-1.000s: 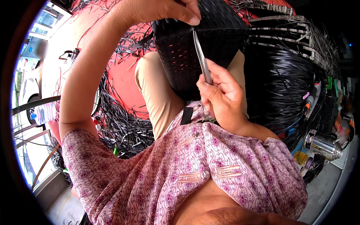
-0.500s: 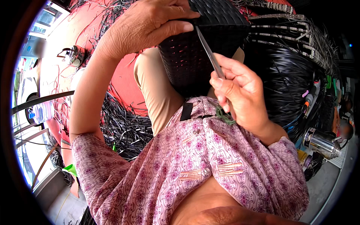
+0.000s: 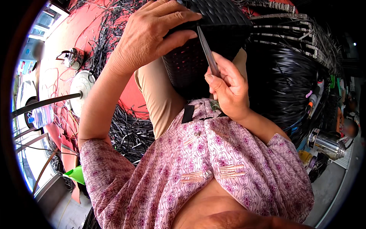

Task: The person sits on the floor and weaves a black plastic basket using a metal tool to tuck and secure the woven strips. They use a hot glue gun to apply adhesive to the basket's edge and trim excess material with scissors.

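A black woven basket (image 3: 183, 72) of flat plastic strips stands between my knees at the top of the view. My left hand (image 3: 160, 32) grips its upper edge near the corner, thumb below and fingers above. My right hand (image 3: 230, 89) holds a tapered grey metal awl (image 3: 207, 53), its point upward. The tip meets the basket's edge beside my left fingertips; whether it has gone in under a strip, I cannot tell.
Loose black strips (image 3: 129, 129) lie on the red floor at left. A thick black strip bundle (image 3: 293, 84) and a partly woven frame (image 3: 286, 26) are at right. A metal kettle (image 3: 73, 58), round white base (image 3: 82, 91) and steel flask (image 3: 326, 144) stand around.
My right hand has moved left and slightly up with the awl, which now stands a little steeper. My left forearm has shifted to the right, while its fingers stay at the basket's edge.
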A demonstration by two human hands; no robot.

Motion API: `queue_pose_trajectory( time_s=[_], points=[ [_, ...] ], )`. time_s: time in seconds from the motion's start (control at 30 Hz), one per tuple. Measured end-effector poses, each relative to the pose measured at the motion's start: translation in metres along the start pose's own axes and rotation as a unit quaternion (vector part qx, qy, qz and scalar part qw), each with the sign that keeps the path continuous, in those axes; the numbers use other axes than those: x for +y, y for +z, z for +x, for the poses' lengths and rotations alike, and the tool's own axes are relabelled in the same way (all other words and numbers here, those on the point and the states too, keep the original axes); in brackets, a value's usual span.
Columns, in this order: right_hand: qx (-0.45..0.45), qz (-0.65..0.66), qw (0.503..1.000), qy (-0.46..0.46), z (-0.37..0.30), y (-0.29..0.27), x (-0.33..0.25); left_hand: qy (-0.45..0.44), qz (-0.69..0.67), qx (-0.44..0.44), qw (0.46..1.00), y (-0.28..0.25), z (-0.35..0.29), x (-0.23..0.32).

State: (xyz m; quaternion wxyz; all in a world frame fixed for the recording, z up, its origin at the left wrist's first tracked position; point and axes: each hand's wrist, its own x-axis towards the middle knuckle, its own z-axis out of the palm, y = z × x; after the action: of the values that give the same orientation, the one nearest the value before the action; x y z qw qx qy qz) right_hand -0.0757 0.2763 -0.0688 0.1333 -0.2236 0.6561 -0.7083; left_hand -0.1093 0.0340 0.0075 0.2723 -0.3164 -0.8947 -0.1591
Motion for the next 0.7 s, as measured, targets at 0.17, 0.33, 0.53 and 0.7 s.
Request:
queue_pose_trajectory(
  time_s=[0.17, 0.33, 0.53, 0.7],
  points=[
    [0.004, -0.010, 1.000, -0.012, 0.000, 0.001, 0.006, -0.008, -0.029, 0.012, 0.999, 0.003, -0.003, 0.001],
    [0.003, 0.061, 0.995, 0.085, -0.003, -0.001, -0.034, -0.026, -0.043, 0.020, 0.999, 0.007, -0.004, 0.003],
    [-0.058, 0.121, 0.967, 0.217, 0.014, -0.028, -0.088, -0.050, -0.070, 0.041, 0.995, 0.014, -0.003, 0.005],
    [-0.117, 0.158, 0.933, 0.303, 0.036, -0.048, -0.115, -0.082, -0.097, 0.043, 0.991, 0.014, -0.002, 0.011]
  ],
)
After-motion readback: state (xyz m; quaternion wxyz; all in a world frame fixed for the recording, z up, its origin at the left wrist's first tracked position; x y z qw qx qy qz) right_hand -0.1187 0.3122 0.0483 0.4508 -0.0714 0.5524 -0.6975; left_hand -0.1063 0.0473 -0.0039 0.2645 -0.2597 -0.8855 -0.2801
